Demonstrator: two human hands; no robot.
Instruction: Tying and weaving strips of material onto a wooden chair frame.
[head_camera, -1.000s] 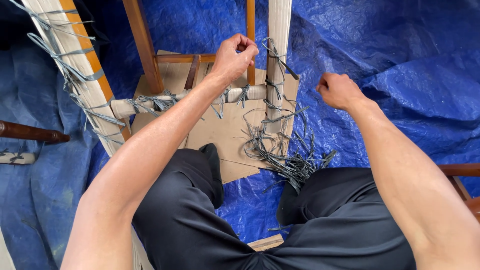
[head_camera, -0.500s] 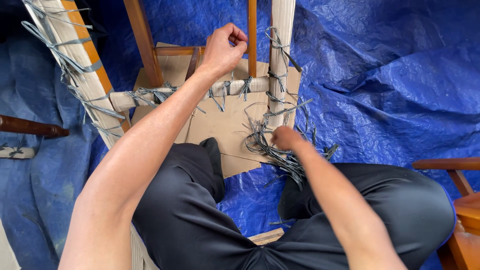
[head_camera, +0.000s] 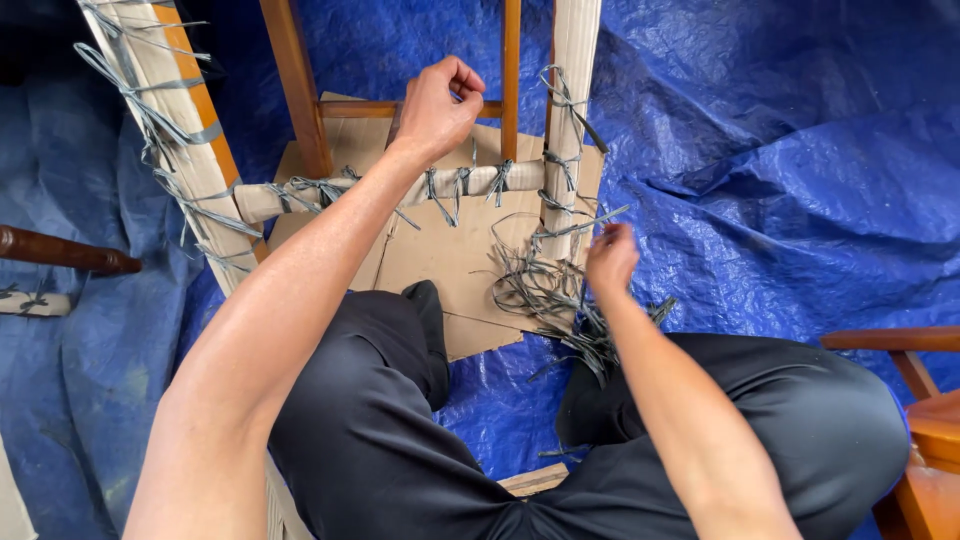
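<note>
Now left hand (head_camera: 437, 105) fisted at rung (head_camera: 400, 108) | right hand (head_camera: 610, 258) pinching grey strips (head_camera: 545, 290)

Wrapped wooden frame bound with grey ties, and a loose bundle of grey strips

A wooden frame (head_camera: 300, 110) of orange-brown bars is seen standing over a flat sheet of brown cardboard (head_camera: 450, 260). Several of its bars are wrapped in pale cardboard; the wrapped crossbar (head_camera: 400, 188) lies level and the wrapped post (head_camera: 572, 120) stands upright, each tied round at intervals with grey strips whose ends stick out. A tangled bundle of grey strips (head_camera: 545, 295) is heaped at the foot of the post, on the cardboard's edge.
</note>
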